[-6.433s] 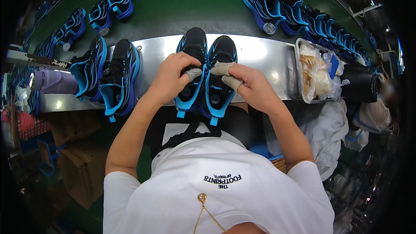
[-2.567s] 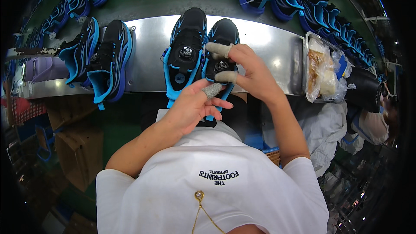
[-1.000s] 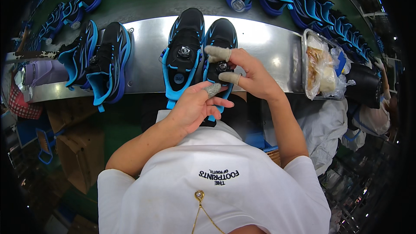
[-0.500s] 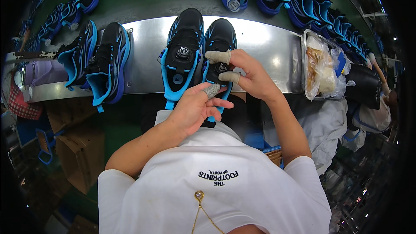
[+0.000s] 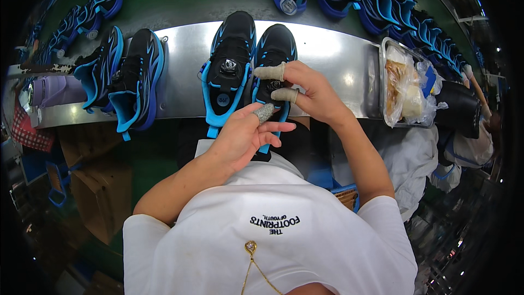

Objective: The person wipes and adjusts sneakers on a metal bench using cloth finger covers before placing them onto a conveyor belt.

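the right-hand black-and-blue shoe [image 5: 271, 54] lies toe-away on the metal shelf [image 5: 338, 60], just beside its mate [image 5: 229, 71]. the right hand [image 5: 314, 93] pinches at the round dial on the shoe's tongue – taped thumb and forefinger closed around it, the shoe lying under and ahead of the fingers. the left hand [image 5: 243, 134] sits at the heel end, taped forefinger touching the shoe's rear, the other fingers loosely curled and gripping nothing. another pair [image 5: 123, 76] lies further left on the shelf – a tray of plastic bags [image 5: 406, 84] to the right.
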A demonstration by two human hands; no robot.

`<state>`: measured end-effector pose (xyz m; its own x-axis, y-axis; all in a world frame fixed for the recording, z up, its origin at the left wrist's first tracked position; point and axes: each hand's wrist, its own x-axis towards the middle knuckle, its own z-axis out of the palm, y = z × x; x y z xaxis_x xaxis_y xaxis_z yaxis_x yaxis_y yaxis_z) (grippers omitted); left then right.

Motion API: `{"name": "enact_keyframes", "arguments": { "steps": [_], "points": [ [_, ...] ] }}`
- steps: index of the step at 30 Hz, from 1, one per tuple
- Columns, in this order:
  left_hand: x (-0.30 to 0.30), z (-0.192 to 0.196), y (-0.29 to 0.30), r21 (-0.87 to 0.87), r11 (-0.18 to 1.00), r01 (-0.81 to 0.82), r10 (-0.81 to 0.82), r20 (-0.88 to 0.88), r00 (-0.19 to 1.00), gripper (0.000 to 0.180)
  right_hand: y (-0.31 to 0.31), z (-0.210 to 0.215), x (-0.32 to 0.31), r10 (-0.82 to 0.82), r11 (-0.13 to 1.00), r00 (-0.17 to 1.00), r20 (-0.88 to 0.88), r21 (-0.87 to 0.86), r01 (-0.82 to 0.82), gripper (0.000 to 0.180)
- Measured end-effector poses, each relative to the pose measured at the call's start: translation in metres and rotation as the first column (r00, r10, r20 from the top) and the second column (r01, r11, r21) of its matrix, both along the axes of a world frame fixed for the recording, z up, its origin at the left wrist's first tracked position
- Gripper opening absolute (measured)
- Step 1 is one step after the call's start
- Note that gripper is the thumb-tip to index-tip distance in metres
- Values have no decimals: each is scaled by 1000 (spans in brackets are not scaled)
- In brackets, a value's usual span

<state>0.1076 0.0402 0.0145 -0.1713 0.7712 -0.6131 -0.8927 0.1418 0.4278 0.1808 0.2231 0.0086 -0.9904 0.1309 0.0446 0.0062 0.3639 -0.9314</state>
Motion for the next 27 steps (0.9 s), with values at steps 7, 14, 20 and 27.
{"name": "enact_keyframes", "arguments": {
  "steps": [7, 14, 20, 27],
  "points": [
    [13, -7, 5, -1, 1000, -3, 2, -50, 999, 23, -40, -16, 3, -368, 869, 908, -200, 273, 412, 38],
    [-41, 42, -19, -88, 938, 335, -327, -550, 769, 25, 7, -12, 10, -392, 910, 918, 53, -120, 396, 51],
    [-89, -2, -1, -218, 974, -55, -224, -918, -326, 40, 25, -14, -16, -399, 916, 915, 61, 56, 396, 41],
    [-113, -5, 0, -172, 939, 297, -120, -975, -186, 42, 17, -21, -62, -301, 933, 954, -6, 206, 296, 32]
  ]
}}
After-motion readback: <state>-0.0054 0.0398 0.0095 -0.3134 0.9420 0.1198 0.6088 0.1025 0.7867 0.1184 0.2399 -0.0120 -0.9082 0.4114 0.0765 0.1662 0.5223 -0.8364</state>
